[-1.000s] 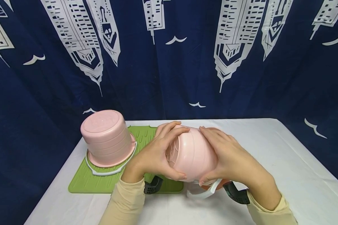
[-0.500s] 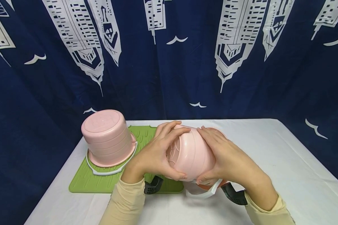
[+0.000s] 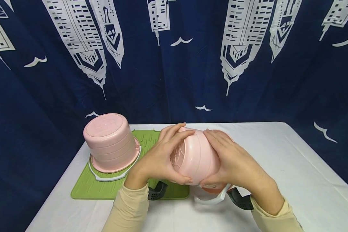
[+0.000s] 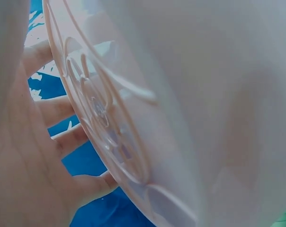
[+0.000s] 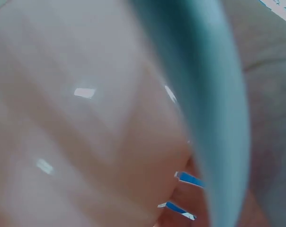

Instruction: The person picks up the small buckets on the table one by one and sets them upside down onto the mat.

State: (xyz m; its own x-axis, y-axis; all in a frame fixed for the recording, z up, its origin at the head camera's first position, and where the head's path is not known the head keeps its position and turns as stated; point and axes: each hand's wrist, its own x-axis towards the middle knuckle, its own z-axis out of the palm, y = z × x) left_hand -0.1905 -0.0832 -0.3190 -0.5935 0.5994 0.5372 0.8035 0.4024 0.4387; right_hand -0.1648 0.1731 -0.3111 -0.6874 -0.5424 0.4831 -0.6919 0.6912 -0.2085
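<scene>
A pink bucket (image 3: 199,158) lies tilted on its side between both hands, its embossed base facing left and its flared rim to the right. My left hand (image 3: 165,158) grips the base end, thumb low and fingers over the top. On the wall nearer the rim, my right hand (image 3: 233,158) holds it with fingers above and thumb below. The white handle (image 3: 213,200) hangs beneath the bucket. In the left wrist view, fingertips meet the edge of the patterned base (image 4: 102,113). The blurred handle (image 5: 207,109) crosses in front of the glossy wall in the right wrist view.
A second pink bucket (image 3: 111,145) stands upside down on a green mat (image 3: 104,190) at the left, its white handle lying around its rim. White cloth covers the table (image 3: 278,154). A dark blue printed curtain (image 3: 185,80) hangs behind it.
My right hand has shifted slightly left along the bucket wall, so more of the rim shows beyond it. The left hand and the upside-down bucket stay in place.
</scene>
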